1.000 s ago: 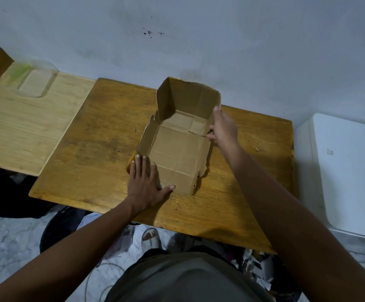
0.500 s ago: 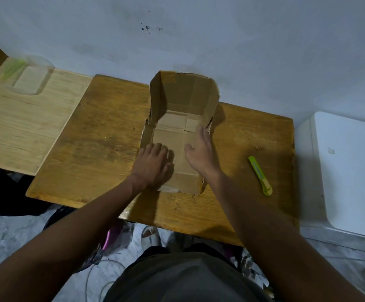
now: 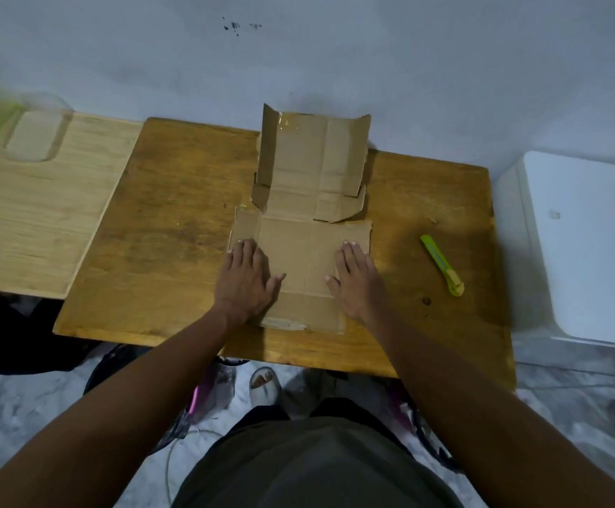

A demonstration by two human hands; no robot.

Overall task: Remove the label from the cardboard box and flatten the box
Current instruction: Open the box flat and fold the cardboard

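The brown cardboard box (image 3: 302, 247) lies opened out on the wooden table (image 3: 174, 229). Its near part is pressed flat. Its far panel (image 3: 313, 152) still stands up, leaning towards the wall, with short side flaps bent inward. My left hand (image 3: 245, 280) lies flat, palm down, on the left side of the flat part. My right hand (image 3: 357, 280) lies flat on the right side. Both hands have fingers spread and hold nothing. No label shows on the cardboard; a strip of torn tape (image 3: 286, 323) sits at its near edge.
A green and yellow utility knife (image 3: 441, 265) lies on the table to the right of the box. A lighter wooden board (image 3: 34, 221) with a clear plastic container (image 3: 32, 135) adjoins on the left. A white appliance (image 3: 588, 243) stands on the right. A wall runs behind.
Both hands moved from the middle of the box outward to its left and right sides. The low side walls now lie flat, and the far panel has opened wider.
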